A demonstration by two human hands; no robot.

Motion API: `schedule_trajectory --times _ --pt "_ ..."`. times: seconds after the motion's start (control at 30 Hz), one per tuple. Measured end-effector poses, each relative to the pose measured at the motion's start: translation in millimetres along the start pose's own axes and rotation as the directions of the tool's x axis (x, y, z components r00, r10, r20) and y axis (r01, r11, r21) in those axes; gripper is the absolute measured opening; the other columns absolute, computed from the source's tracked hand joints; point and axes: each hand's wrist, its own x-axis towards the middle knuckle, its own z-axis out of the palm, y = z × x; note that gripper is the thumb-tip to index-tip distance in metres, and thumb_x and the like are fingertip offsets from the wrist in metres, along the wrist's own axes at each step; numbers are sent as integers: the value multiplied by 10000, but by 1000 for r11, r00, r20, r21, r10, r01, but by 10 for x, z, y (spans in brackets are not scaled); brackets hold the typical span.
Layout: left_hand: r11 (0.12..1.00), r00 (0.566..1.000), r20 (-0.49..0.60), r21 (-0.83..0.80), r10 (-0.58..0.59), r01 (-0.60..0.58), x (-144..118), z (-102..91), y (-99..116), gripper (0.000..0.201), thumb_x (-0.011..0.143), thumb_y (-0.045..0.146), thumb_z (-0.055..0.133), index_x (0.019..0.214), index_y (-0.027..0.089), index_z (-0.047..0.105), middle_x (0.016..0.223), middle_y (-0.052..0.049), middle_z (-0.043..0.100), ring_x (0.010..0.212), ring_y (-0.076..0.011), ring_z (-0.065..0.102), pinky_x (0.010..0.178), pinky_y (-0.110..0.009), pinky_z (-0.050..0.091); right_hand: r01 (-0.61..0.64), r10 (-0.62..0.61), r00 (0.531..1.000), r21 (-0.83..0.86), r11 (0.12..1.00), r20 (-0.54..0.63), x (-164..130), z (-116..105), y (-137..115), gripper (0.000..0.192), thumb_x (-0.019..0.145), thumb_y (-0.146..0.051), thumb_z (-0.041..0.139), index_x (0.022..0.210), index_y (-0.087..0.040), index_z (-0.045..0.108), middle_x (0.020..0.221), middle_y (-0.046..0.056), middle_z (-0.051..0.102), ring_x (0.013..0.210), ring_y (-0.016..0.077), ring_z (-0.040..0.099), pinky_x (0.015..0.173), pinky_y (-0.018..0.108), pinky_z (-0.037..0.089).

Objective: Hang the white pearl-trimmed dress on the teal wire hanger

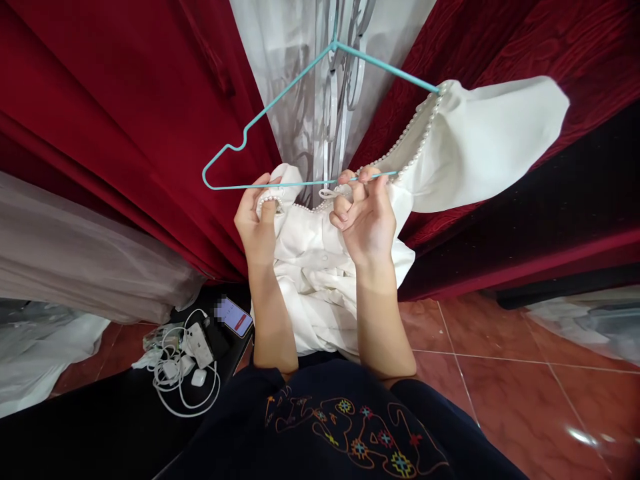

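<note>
A white garment (320, 267) trimmed with a row of pearl beads (410, 143) is held up in front of the body, half hung on a turquoise wire hanger (280, 113). One shoulder of the garment is already threaded over the hanger's right arm, and a white sleeve (490, 133) is spread out to the right; the rest of the cloth hangs bunched between the forearms, down toward the lap. The left hand (257, 223) is closed on the beaded neckline, which is pinched between thumb and fingers just below the hanger's bottom bar. The right hand (365, 220) is curled, with the bottom bar and the beaded edge pinched together in its fingertips. The left end of the hanger is bare of cloth. Behind the hanger, dark red curtains (125, 113) are hung on both sides, with a sheer white curtain (300, 53) seen between them, so the background is crowded close to the work. Lower left, a phone (235, 317) with a lit screen, a white charger with tangled cables (185, 373) and a small white earbud case (199, 378) are laid on a dark surface. Pale fabric (65, 267) is heaped at the left, and a red tiled floor (525, 387) is seen at the right.
</note>
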Motion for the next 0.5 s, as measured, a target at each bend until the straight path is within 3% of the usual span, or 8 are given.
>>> schedule_trajectory --times 0.1,0.2,0.27,0.33,0.43,0.5 --pt "992 999 -14 -114 -53 51 9 220 112 191 988 312 535 1147 224 593 1202 -79 722 1169 -213 690 1037 -352 547 4 -4 1000 -35 999 -21 -2 13 -22 339 954 -620 529 940 -282 536 1047 -20 656 509 51 375 442 211 359" --pt "995 997 -71 -97 -34 27 3 276 176 81 991 297 497 1034 241 536 1076 -52 719 1070 -192 703 995 -330 558 29 -31 999 -93 995 -21 -51 14 -41 321 949 -604 550 992 -290 597 1094 -8 684 526 48 426 463 212 390" --pt "998 997 -79 -64 16 -21 -5 268 207 69 988 295 492 1025 245 521 1032 -43 704 1035 -188 698 1007 -334 550 86 -107 991 -226 970 -85 -121 -12 -63 303 939 -560 589 1051 -285 648 1101 8 701 560 52 478 490 210 420" --pt "996 994 -78 -45 75 -78 -12 257 237 80 988 292 484 1035 239 523 1016 -45 696 1032 -192 692 1041 -354 532 177 -276 939 -403 898 -204 -191 -58 -104 270 933 -491 622 1057 -260 687 1055 19 708 617 62 520 532 205 447" --pt "988 986 -83 -50 144 -148 -23 255 278 93 987 269 473 1034 221 538 998 -52 698 1024 -199 692 1060 -376 518 267 -515 797 -581 769 -315 -171 -142 -195 203 912 -399 663 1051 -252 681 1129 18 666 821 104 594 619 214 493" --pt "984 984 -87 -69 158 -164 -31 255 303 92 985 248 478 1032 213 548 989 -57 702 1007 -202 693 1041 -377 523 308 -546 787 -583 752 -288 -14 -197 -258 283 883 -322 711 1151 -280 632 1251 12 609 1014 143 600 679 226 516"
